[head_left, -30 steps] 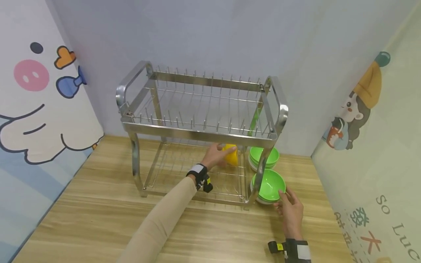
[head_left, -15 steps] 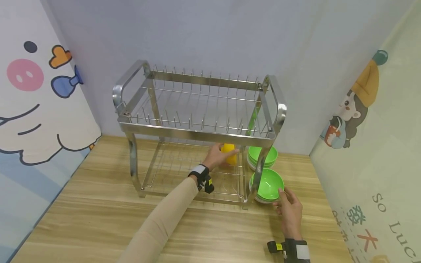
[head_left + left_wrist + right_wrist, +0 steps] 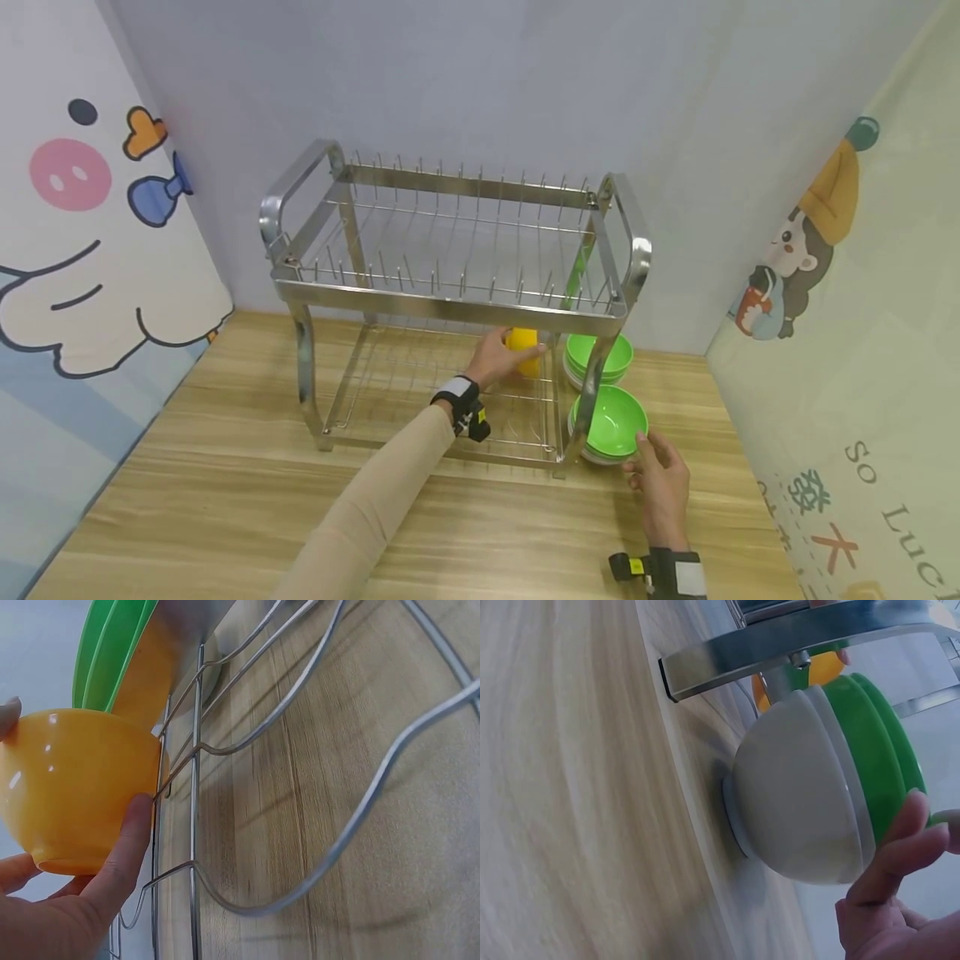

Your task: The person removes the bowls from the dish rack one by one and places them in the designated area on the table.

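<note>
My left hand [image 3: 495, 358] reaches under the upper tier of a metal dish rack [image 3: 450, 307]. It holds a yellow-orange bowl [image 3: 82, 780] at the right end of the lower wire shelf, fingers and thumb spread around its sides. In the left wrist view the bowl stands tilted against the wires. My right hand [image 3: 663, 483] is at the front stack of bowls, just outside the rack's right leg. Its thumb and finger pinch the rim of the top green bowl [image 3: 617, 423]. Below that, white bowls [image 3: 799, 787] are nested in the same stack.
A second stack of green and white bowls [image 3: 603, 354] stands behind the front one, beside the rack's right side. The rack's front right leg [image 3: 592, 396] stands between my hands. Upright wire prongs [image 3: 435, 275] line the upper tier. A grey wall [image 3: 480, 75] closes off the back.
The yellow-orange bowl has turned slightly in my left hand, which has shifted a little to the right. My right hand stays at the green bowl's rim.
</note>
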{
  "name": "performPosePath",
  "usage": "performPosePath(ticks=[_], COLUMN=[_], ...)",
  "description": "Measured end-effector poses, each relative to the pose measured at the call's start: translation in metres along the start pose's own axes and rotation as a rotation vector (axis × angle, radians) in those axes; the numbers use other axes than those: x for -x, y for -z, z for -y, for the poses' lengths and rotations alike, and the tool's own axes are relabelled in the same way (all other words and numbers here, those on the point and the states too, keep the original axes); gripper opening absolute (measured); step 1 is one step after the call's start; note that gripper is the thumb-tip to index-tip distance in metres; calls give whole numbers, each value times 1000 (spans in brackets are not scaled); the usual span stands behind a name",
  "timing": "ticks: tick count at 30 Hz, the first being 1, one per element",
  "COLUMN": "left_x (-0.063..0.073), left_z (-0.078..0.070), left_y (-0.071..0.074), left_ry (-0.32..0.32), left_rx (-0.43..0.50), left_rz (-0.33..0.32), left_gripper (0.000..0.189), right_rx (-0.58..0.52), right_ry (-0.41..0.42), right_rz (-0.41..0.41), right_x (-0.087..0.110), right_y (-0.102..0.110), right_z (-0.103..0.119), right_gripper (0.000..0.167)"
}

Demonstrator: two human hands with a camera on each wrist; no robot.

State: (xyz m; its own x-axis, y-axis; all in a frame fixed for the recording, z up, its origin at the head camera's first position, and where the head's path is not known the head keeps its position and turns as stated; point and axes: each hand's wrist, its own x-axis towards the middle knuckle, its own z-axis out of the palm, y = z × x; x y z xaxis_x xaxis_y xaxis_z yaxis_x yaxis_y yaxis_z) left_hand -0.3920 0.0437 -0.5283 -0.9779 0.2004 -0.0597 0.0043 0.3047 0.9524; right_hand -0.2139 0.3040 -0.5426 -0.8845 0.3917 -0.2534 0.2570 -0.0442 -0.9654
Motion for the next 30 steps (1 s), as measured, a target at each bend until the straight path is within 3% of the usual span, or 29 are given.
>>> performPosePath(ticks=[17,23,30], left_x=[1,9,26], left_z=[0,-8,-15], left_y=[8,17,36], left_ry=[8,-17,0], left_rx=[7,-21,31], left_rz=[-26,-13,-26], left_gripper=[54,48,50], right_rx=[-18,-3,-5], right_ry=[-4,-3,9], right_rz=[-23,-54,-89], right_x=[-1,1,4], right_y=[2,5,6], right_z=[-3,-1,4], right_gripper=[63,64,66])
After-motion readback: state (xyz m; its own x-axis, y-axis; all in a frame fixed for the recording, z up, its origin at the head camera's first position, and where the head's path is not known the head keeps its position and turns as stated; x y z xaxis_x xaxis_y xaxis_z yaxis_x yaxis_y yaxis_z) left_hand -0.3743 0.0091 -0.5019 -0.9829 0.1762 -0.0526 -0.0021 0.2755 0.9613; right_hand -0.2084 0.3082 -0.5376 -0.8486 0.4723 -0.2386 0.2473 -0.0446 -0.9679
